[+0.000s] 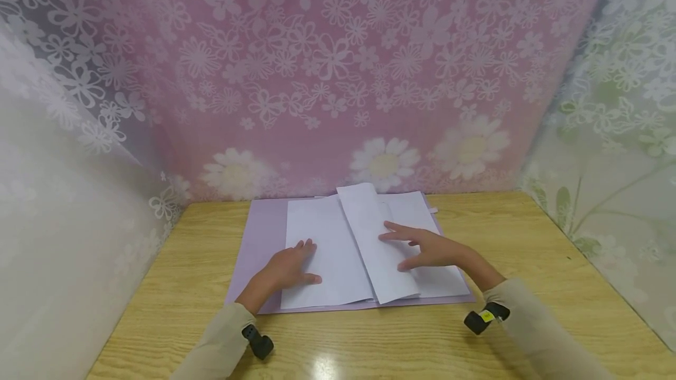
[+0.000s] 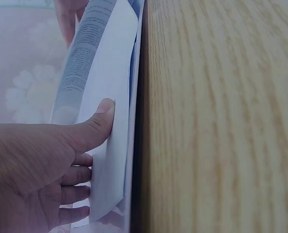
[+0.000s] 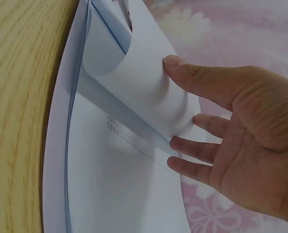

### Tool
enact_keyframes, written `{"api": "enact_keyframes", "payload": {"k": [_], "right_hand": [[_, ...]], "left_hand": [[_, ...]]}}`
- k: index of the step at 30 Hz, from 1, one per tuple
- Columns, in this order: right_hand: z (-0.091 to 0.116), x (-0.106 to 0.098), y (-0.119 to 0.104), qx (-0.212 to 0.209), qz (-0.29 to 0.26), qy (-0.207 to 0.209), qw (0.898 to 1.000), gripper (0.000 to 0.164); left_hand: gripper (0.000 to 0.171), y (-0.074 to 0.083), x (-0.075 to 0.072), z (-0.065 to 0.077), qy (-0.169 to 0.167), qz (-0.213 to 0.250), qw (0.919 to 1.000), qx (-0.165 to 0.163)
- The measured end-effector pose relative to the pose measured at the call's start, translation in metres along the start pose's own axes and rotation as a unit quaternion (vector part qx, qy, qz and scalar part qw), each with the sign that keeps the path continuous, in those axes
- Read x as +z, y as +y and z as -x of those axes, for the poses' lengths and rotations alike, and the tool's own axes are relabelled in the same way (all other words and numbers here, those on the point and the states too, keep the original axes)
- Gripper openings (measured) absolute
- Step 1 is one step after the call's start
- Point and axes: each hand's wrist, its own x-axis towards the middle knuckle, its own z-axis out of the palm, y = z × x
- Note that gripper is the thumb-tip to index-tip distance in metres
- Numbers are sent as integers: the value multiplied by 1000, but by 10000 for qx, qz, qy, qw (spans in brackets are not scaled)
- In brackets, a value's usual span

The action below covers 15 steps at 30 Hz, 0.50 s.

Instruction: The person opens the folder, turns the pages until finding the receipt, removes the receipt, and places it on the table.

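A lilac folder (image 1: 261, 239) lies open on the table with white paper sheets in it. My left hand (image 1: 287, 267) rests on the left white page (image 1: 330, 268), its fingers extended and thumb apart. Between the two sides a white sheet (image 1: 364, 233) stands partly lifted and curved. My right hand (image 1: 433, 249) is at the right side of that sheet with fingers spread; in the right wrist view its fingertips touch the curled sheet (image 3: 139, 73). Beneath it lies the right page (image 3: 110, 184), with faint print. Printed text shows on a page (image 2: 80, 53) in the left wrist view.
The wooden table (image 1: 528, 251) extends on both sides and in front of the folder. A pink flowered curtain (image 1: 317, 104) hangs right behind it, with pale flowered curtains (image 1: 623, 192) at the sides. Black wrist straps (image 1: 259, 342) sit on both sleeves.
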Motion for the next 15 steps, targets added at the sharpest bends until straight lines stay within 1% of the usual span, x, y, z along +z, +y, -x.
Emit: {"api": "enact_keyframes", "payload": {"k": [8, 15], "right_hand": [[-8, 5, -13, -47, -52, 65, 10000, 70], [-14, 11, -17, 64, 132, 109, 9998, 66]], "left_hand": [[87, 2, -2, 1, -15, 2, 10000, -12], [86, 2, -2, 1, -23, -4, 10000, 22]]}}
